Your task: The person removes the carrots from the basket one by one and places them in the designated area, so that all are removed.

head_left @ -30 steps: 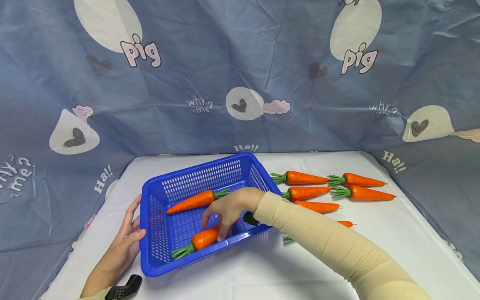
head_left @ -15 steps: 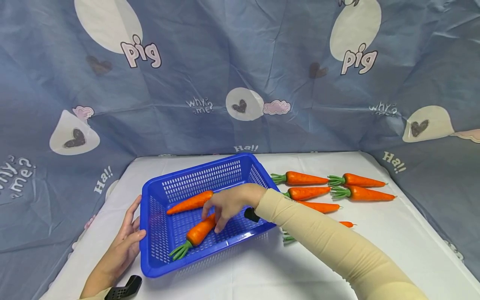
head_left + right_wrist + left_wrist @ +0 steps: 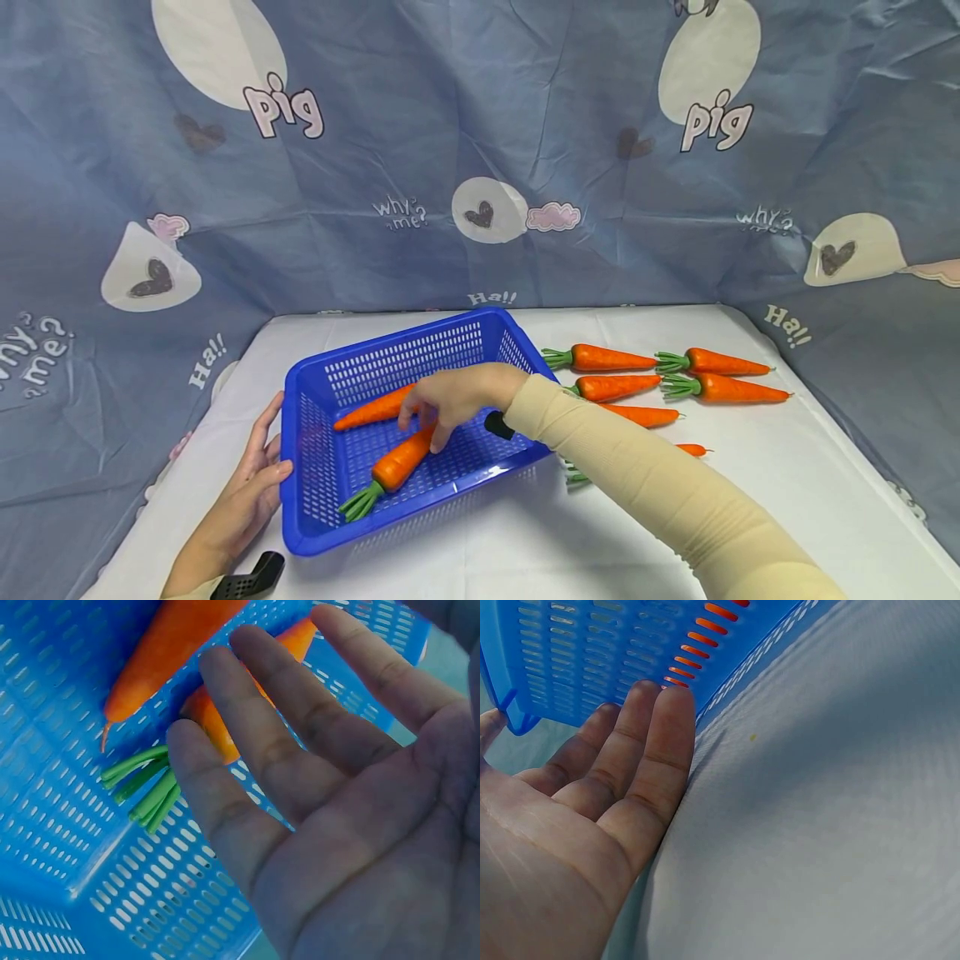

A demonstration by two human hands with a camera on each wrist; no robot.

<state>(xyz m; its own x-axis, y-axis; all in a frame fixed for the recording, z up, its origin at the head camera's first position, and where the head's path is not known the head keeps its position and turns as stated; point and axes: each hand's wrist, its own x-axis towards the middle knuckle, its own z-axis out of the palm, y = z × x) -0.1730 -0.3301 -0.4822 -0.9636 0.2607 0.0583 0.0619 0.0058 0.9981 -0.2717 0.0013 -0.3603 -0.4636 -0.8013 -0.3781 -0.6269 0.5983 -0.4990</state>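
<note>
The blue basket (image 3: 420, 505) sat askew on the white-covered table (image 3: 540, 550), and the person's hands were well apart. The left hand (image 3: 243, 492) rested against the basket's left end, its fingers extended along the outside of the wall. The right hand (image 3: 453, 400) was inside the basket, fingers loosely spread and clamped on nothing — its thumb just beside the tip of the near carrot (image 3: 401, 461); from where I stood I could not tell whether they touched. That carrot lay slantwise in the basket, green tops toward the left front corner. The far carrot (image 3: 378, 408) lay behind it, partly hidden by the fingers. To the right of the basket, more carrots (image 3: 750, 388) lay on the table, one mostly covered by the cream sleeve (image 3: 645, 475).
</note>
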